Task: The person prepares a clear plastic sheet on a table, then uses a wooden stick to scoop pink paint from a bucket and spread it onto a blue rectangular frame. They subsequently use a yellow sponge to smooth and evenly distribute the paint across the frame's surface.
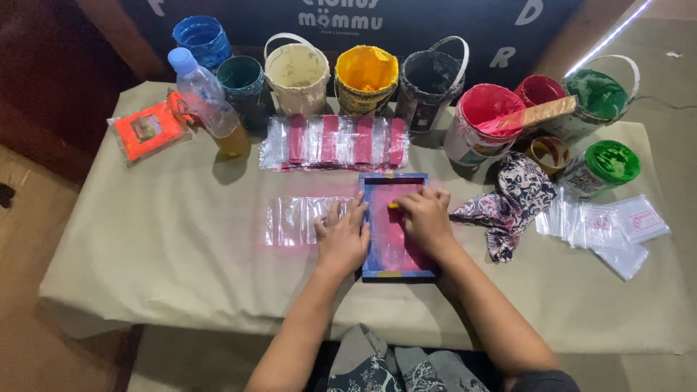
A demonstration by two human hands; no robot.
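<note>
Seen from above, two bare forearms reach onto a table [181,247] covered in beige cloth. Nearest the viewer lies a small blue-framed printing screen [396,226], its mesh stained pink. The left hand [341,236] lies flat on the screen's left edge, fingers slightly spread, fingertips pointing away and touching a clear plastic bag [301,220] that lies just left of the screen. The right hand [427,216] rests on the screen's mesh, fingers curled together and pressing down on a small yellow object [393,205] at the fingertips; whether it is pinched cannot be told.

Just right of the screen lies a crumpled dark patterned cloth [512,203], and further right, a loose pile of small clear bags [610,226]. Just beyond the screen, a row of clear bags with pink strips [334,142] lies side by side. Left of that row stand a plastic bottle [210,101] and an orange packet [149,129]. Farthest from the screen, a line of open ink tubs crosses the back of the table: blue [203,40], teal [241,78], cream [296,75], yellow [366,78], black [430,80], red [485,120] and green [595,101].
</note>
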